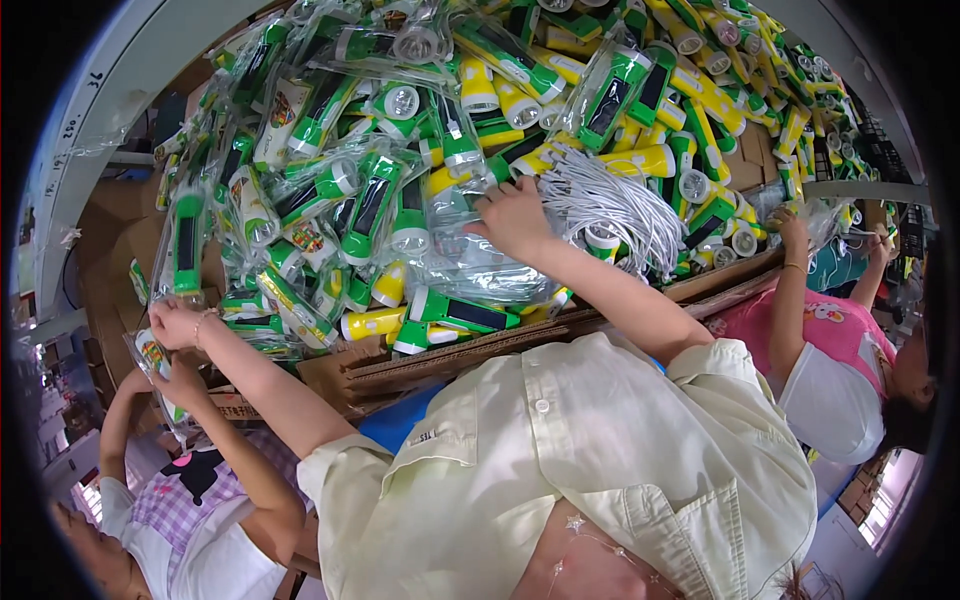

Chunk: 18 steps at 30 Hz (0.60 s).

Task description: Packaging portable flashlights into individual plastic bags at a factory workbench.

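Note:
Out to the left, my left hand (178,325) is closed at the lower end of a green and white flashlight (187,245) in a clear plastic bag. The flashlight stands upright above the fist, with a dark panel on its side. My right hand (513,218) reaches to the middle of the heap, its fingers apart over a stack of clear plastic bags (470,262). Its fingertips touch the stack's upper edge near a green flashlight. Just right of that hand lies a bundle of white cables (620,215).
Green and yellow flashlights (380,205), many bagged, heap across the table behind a cardboard edge (450,370). A co-worker's hands (170,375) hold a bagged flashlight close below my left hand. Another person's hand (793,228) works at the right. A pale metal frame (75,130) curves along the left.

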Tool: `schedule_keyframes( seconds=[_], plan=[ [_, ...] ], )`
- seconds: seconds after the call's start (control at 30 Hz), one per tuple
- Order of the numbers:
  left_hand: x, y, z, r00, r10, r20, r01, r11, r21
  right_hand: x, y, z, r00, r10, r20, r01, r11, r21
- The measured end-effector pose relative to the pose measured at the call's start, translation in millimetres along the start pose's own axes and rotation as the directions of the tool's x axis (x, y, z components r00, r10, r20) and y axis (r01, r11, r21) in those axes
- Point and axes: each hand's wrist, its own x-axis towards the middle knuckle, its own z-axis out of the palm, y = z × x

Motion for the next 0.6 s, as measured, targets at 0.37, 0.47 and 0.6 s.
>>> schedule_keyframes(
  seconds=[0.37,0.47,0.6],
  plan=[
    [-306,71,58,-0.114,0.193,0.975,-0.425,0.877,-0.223,-18,13,-8,0.941,-0.177,-0.290,0.204,0.977,0.067],
    [-337,69,47,-0.140,0.113,0.984,-0.397,0.904,-0.160,-25,12,-41,0.914,-0.246,-0.321,0.302,0.944,0.135],
    [-340,97,54,-0.242,-0.004,0.970,-0.542,0.830,-0.132,-35,22,-80,0.867,-0.282,-0.410,0.363,0.923,0.132]
  ],
)
